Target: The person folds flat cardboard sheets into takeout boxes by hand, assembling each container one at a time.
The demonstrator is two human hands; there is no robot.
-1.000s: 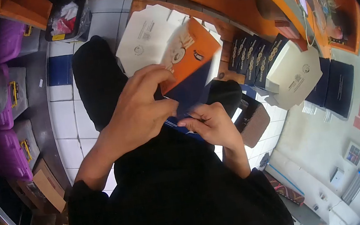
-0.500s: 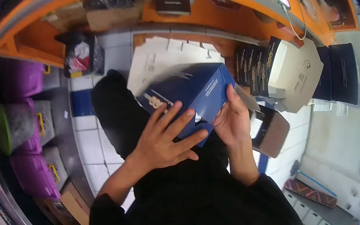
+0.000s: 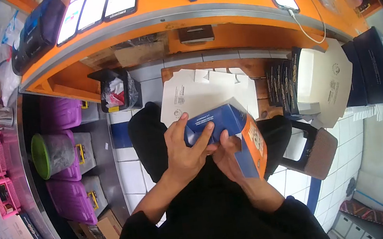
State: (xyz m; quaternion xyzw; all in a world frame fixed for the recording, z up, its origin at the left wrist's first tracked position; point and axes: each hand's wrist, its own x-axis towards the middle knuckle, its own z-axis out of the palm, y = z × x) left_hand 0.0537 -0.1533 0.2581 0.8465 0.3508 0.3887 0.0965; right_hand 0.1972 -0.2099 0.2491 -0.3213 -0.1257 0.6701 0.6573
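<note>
A blue cardboard box [image 3: 220, 119] with an orange printed panel [image 3: 254, 144] is held tilted in front of my body. My left hand [image 3: 182, 149] grips its left side, with fingers reaching over the blue face. My right hand [image 3: 228, 157] holds the near edge, its thumb pressed up against the blue side and the palm partly under the orange panel. The lower fingers of both hands are partly hidden. Just beyond the box lie flat white cardboard sheets [image 3: 178, 94] with small printed marks.
An orange counter [image 3: 197, 16] with several phones crosses ahead. Several dark blue folded boxes [image 3: 288, 85] and an open white-lined one [image 3: 324, 78] stand to the right. A small stool [image 3: 319, 153] sits nearby. Left are a waste bin [image 3: 122, 104] and purple-lidded containers [image 3: 71, 200].
The box has been turned in my hands, so its orange panel now faces right. My head view has shifted, showing more of the counter top and its phones.
</note>
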